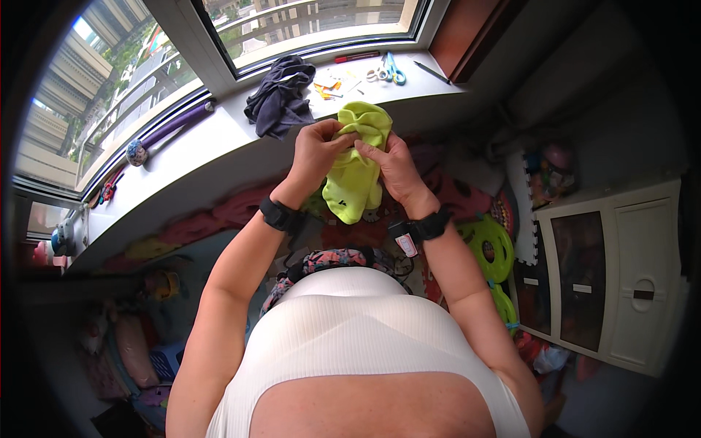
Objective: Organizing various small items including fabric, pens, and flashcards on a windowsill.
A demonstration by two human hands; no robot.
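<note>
In front of my chest, near the windowsill's front edge, I hold a bright yellow-green cloth (pixel 352 191). It is soft and bunched at the top, and its rounded lower end hangs down like a sock and bears a small black mark. My left hand (pixel 319 152) pinches the cloth from its left side, thumb and fingers pressed together near its middle. Closed on the right edge is my right hand (pixel 398 166), its thumb lying across the front. Both sets of fingertips nearly meet. Beyond them on the sill lies a crumpled dark purple-grey cloth (pixel 281 95).
On the white windowsill (pixel 219 139) are blue-handled scissors (pixel 394 69), a red pen (pixel 356 57), a black pen (pixel 431 71), orange and white scraps (pixel 328 86) and a purple stick (pixel 175 125). A white cabinet (pixel 628 270) stands at right, beside a green plastic piece (pixel 488 248).
</note>
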